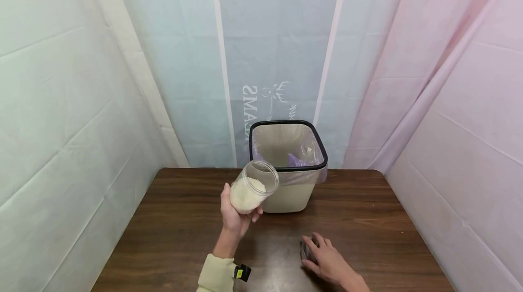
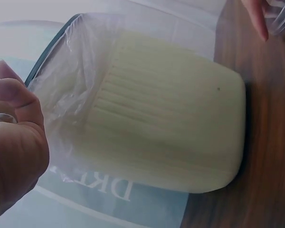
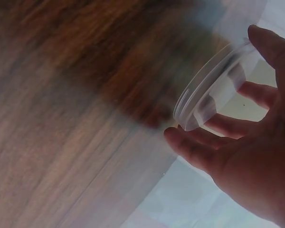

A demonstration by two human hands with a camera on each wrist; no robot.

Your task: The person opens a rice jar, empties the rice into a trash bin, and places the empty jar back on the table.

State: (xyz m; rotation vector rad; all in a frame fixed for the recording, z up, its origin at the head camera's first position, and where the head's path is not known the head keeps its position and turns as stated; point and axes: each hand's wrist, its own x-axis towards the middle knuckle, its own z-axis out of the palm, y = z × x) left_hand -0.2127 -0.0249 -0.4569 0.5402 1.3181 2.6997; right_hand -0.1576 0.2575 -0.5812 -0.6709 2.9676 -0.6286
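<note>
My left hand (image 1: 239, 219) grips a clear jar (image 1: 254, 186), tilted to the right, in front of the bin's left side. White grains that look like rice fill the lower part of the jar, and its mouth is uncovered. In the left wrist view the same hand (image 2: 19, 137) shows at the left edge, with the jar mostly out of frame. Low at the right of the table, my right hand (image 1: 327, 258) holds a round clear lid (image 1: 306, 252). The right wrist view shows the lid (image 3: 211, 88) tilted between the thumb and fingers, above the wood.
A pale bin (image 1: 288, 196) with a black rim and a translucent liner stands at the table's back edge. Something purple (image 1: 297, 160) shows inside it. The dark wooden table (image 1: 175, 228) is enclosed by hanging curtains (image 1: 282, 33) behind and at both sides.
</note>
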